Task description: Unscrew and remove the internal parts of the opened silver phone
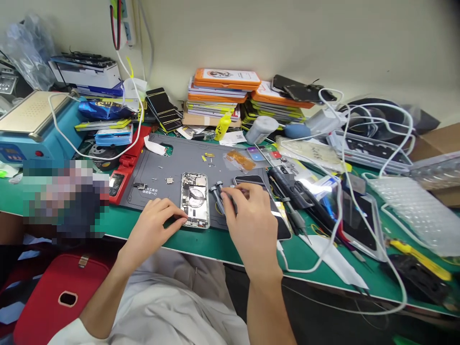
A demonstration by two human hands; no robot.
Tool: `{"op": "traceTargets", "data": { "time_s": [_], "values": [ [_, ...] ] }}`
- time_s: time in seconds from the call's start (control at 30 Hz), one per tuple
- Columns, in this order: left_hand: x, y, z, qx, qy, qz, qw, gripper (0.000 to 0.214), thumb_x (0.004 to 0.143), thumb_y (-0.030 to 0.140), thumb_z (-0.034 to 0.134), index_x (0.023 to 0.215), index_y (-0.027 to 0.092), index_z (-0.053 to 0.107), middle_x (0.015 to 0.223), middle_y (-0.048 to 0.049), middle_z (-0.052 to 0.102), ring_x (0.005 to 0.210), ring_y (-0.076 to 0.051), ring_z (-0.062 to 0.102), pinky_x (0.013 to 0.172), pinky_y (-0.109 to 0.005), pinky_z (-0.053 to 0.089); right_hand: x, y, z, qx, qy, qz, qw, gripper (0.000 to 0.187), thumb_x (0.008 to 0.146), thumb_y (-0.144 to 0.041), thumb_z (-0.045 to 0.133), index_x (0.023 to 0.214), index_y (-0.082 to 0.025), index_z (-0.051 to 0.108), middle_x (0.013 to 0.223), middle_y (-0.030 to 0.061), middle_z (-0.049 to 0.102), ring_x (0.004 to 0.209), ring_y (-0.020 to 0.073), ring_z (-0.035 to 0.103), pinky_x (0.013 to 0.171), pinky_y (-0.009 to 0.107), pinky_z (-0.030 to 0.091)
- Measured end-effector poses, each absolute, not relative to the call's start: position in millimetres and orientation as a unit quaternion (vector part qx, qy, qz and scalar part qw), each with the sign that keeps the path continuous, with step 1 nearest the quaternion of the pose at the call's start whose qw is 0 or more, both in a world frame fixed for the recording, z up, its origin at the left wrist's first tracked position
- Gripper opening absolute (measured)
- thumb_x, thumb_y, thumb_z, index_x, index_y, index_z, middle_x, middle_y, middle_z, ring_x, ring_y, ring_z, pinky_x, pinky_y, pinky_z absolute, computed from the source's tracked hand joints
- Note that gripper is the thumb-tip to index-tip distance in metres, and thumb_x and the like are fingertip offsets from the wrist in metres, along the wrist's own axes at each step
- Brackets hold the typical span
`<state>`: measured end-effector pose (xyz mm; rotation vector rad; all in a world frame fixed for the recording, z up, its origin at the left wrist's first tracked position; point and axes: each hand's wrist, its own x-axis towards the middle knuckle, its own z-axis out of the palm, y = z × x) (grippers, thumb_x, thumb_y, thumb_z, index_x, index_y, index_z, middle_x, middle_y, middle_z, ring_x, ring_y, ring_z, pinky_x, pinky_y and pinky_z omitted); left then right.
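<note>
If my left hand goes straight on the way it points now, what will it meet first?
Your left hand would probably meet the opened phone first; fingertips lie at its left edge, though contact is unclear.

Looks like a phone-repair workshop.
Suggested by a phone (195, 201) opened to its innards on a dark printed mat (172, 158), with small parts (169, 180) loose beside it; by a blue machine (46, 143) with a metal plate at the left, flat boxes (226, 79) stacked near the wall (287, 43), pointed tools (296, 219) at the right, and white cables (395, 270) strewn over a crowded green worktop (212, 244).
</note>
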<state>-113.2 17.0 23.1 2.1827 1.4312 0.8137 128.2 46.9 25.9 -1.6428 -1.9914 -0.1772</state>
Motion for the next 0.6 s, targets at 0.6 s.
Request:
{"op": "traceTargets", "data": {
  "time_s": [0.6],
  "values": [
    [-112.8,10.0,21.1,0.691,0.559,0.390,0.240,0.013,0.115,0.026,0.061,0.110,0.025,0.073,0.102,-0.0014,0.076,0.088,-0.018,0.067,0.084,-0.031,0.055,79.6,26.1,2.1,-0.417,-0.649,0.201,0.604,0.015,0.114,-0.032,0.062,0.127,-0.028,0.055,0.107,0.0040,0.083,0.092,0.0190,0.084,0.070,0.029,0.066]
  ]
}}
